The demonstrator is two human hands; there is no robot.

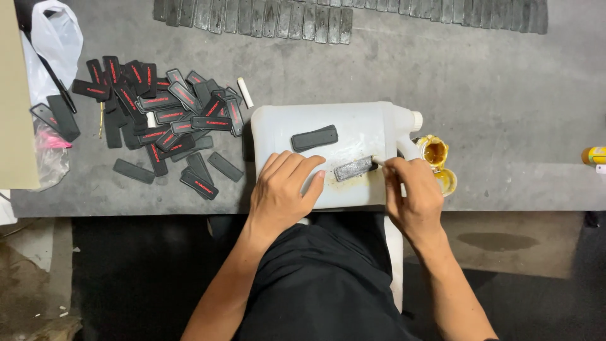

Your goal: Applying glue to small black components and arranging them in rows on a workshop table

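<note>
- Head view, looking straight down: a person in black clothing sits at a grey concrete ledge that serves as the desk, with a white plastic jerrycan lying flat on it as a work surface.
- The left hand rests palm down on the jerrycan, its grip loose and spread, clamped on nothing; the fingertips lie just beside the near end of a small grey, wet-looking rectangular tab, and I cannot tell whether they touch it.
- The right hand has its grip closed on a thin pale brush handle, whose tip meets the right end of the grey tab.
- The tab lies on the jerrycan's top face, near its front edge, in a yellowish smear.
- A black rubber rectangular tab lies on the jerrycan just behind it, apart from both hands.
- Just right of the jerrycan's spout stands an open tin of yellow glue, its lid beside it, close to the right hand.
- To the left on the desk lies a loose heap of black rubber tabs with red lettering, some face down.
- A row of dark grey coated tabs lines the far edge.
- A white plastic bag sits at the far left.
</note>
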